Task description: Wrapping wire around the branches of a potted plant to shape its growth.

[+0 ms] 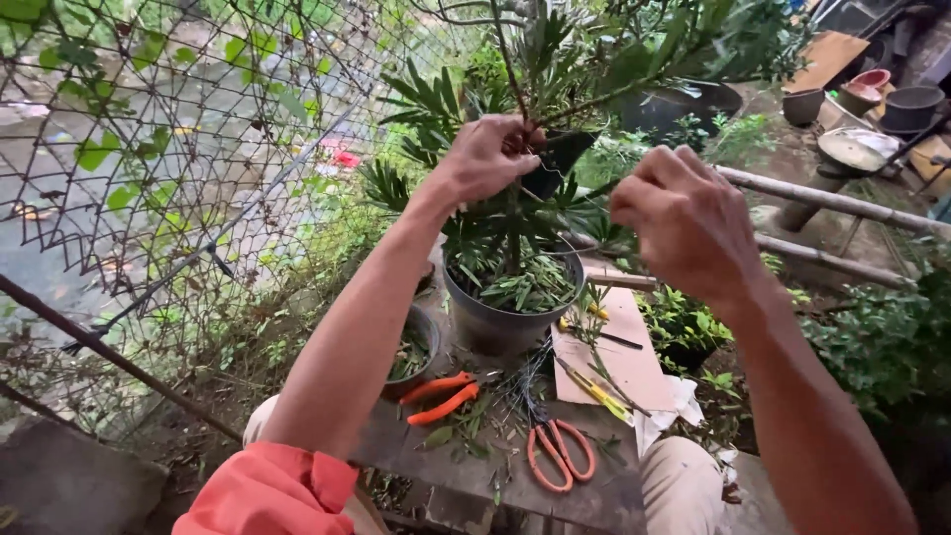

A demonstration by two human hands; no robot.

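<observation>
Outdoors, along a rusty chain-link wire fence (168, 149), we work over a weathered grey wooden bench top (555, 490) strewn with leaf clippings. Our left hand (487, 157) is closed around the thin brown stem (511, 74) of a small tree with narrow dark green leaves (525, 213), fingers curled and pressed together right where a small black plastic wrap (557, 159) sits against the trunk. Our right hand (688, 223) hovers just beside that grip, knuckles toward us, fingers bent inward; we cannot tell whether it pinches anything (the fingertips are hidden behind the back of the hand).

Directly below the left hand's grip stands the round dark grey plastic pot (510, 312) holding the tree, its soil covered with cut leaves. Lower still, nearer to us, lie orange-handled pliers (441, 396) and orange-handled scissors (558, 454), with a bundle of thin dark wires (527, 381) between them. Under the right hand lies a flat brown cardboard sheet (619, 352) carrying a yellow-handled tool (594, 388). Left of the big pot, beneath our left forearm, sits a smaller dark pot (416, 352). Beyond the right hand, bamboo poles (832, 203) cross the ground.
</observation>
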